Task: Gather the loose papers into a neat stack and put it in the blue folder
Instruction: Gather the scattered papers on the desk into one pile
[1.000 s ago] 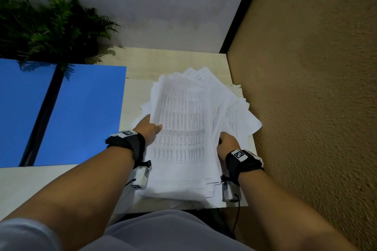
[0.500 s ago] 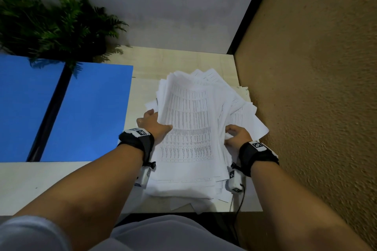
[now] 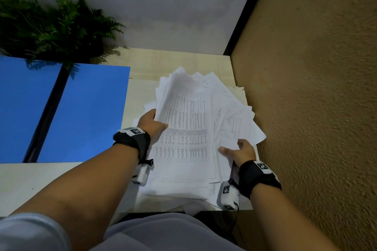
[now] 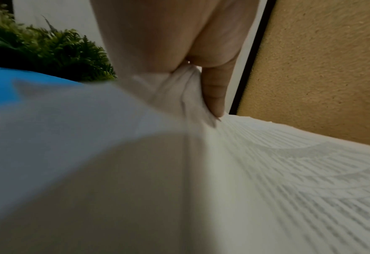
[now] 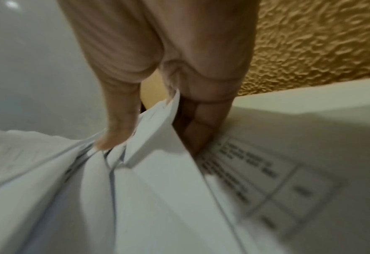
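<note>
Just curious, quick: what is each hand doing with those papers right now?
Left hand: grips the left edge of the papers, thumb on top.
Right hand: pinches sheets at the pile's right side.

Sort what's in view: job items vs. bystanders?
Job:
- papers, fanned and uneven
- blue folder, lying open on the table
- left hand and right hand, each gripping a side of the pile

Bystanders:
- fern
- table
- tan wall
</note>
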